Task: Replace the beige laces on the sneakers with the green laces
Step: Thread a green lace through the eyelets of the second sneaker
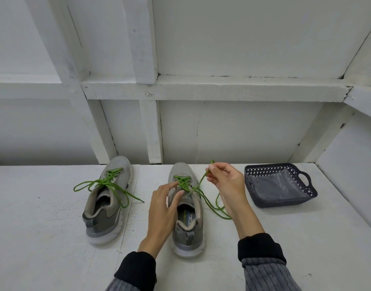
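Two grey sneakers stand on a white table (43, 238), toes pointing away from me. The left sneaker (109, 202) carries a green lace (100, 182) whose loose ends trail off both sides. The right sneaker (187, 211) has a green lace (203, 193) crossed through its eyelets. My left hand (164, 208) rests on the left side of that shoe, its fingers touching the crossed lace. Up and to the right of the shoe, my right hand (226, 183) pinches one lace end taut. The other end loops on the table under my right wrist. No beige laces are visible.
A dark blue plastic basket (302, 175) with a clear plastic bag inside sits at the right of the table. A white panelled wall rises just behind the shoes. Another white wall closes off the table on the right.
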The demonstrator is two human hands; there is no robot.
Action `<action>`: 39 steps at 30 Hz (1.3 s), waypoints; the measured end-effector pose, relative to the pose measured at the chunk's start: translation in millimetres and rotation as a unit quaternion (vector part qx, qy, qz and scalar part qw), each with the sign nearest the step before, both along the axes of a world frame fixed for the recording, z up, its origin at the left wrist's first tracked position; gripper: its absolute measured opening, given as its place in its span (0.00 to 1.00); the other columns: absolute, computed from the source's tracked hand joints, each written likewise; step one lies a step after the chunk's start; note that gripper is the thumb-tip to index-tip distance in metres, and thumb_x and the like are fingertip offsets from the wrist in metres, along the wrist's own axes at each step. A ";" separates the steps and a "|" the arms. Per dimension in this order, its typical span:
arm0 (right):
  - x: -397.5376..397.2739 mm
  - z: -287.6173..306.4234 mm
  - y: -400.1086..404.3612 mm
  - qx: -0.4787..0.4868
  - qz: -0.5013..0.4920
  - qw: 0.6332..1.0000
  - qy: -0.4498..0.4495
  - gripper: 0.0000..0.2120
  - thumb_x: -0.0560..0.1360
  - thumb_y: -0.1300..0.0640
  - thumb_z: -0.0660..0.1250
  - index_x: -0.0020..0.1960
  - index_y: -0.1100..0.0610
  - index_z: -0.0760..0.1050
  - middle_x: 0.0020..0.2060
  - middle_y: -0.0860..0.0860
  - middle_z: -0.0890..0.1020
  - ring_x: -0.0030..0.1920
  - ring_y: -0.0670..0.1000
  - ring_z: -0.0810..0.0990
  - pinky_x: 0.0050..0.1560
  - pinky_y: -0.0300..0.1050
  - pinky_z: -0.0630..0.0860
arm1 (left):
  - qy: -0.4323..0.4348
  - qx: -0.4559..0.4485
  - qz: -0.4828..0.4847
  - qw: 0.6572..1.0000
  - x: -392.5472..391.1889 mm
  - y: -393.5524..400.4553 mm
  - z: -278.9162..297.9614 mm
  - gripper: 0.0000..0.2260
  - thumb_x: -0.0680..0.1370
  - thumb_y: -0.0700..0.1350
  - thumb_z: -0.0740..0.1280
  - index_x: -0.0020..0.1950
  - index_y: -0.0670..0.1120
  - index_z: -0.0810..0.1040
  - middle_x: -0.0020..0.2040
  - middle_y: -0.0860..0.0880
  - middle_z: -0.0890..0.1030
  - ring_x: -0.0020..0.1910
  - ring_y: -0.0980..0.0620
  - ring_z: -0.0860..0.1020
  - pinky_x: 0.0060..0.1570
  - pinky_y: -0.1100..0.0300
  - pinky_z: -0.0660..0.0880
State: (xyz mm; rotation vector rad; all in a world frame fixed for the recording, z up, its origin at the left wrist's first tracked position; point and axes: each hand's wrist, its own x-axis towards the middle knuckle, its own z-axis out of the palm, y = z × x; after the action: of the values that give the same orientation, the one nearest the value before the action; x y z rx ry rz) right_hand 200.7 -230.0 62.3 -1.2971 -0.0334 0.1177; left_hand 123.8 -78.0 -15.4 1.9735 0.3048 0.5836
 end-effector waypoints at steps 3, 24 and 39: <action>-6.0 1.2 7.1 0.031 0.010 0.999 0.008 0.02 0.75 0.66 0.68 0.47 0.64 0.78 0.37 0.55 0.84 0.39 0.49 0.83 0.44 0.40 0.79 | -0.027 -0.095 -0.078 0.992 -3.2 -4.0 22.3 0.16 0.78 0.54 0.63 0.64 0.52 0.78 0.57 0.59 0.81 0.61 0.60 0.76 0.61 0.64 0.71; -16.8 -20.4 9.6 -0.156 -0.110 0.980 -0.060 0.06 0.73 0.64 0.72 0.46 0.57 0.76 0.42 0.53 0.82 0.40 0.48 0.82 0.44 0.41 0.80 | -0.020 -0.167 -0.063 0.984 2.6 11.4 39.6 0.07 0.72 0.37 0.74 0.43 0.50 0.86 0.40 0.53 0.86 0.43 0.55 0.84 0.49 0.63 0.79; -22.5 -35.7 14.0 -0.373 0.077 0.895 -0.232 0.06 0.77 0.58 0.68 0.50 0.53 0.83 0.41 0.43 0.82 0.41 0.35 0.77 0.42 0.25 0.69 | 0.062 -0.023 -0.025 0.997 -1.6 24.2 20.1 0.04 0.72 0.48 0.76 0.46 0.52 0.84 0.41 0.58 0.85 0.42 0.64 0.81 0.42 0.70 0.76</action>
State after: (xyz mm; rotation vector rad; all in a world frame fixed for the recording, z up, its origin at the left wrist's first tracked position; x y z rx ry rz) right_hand 178.2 -216.0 26.6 -2.0714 -0.5487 -0.0584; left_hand 122.2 -53.8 4.7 1.9715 0.3405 0.4192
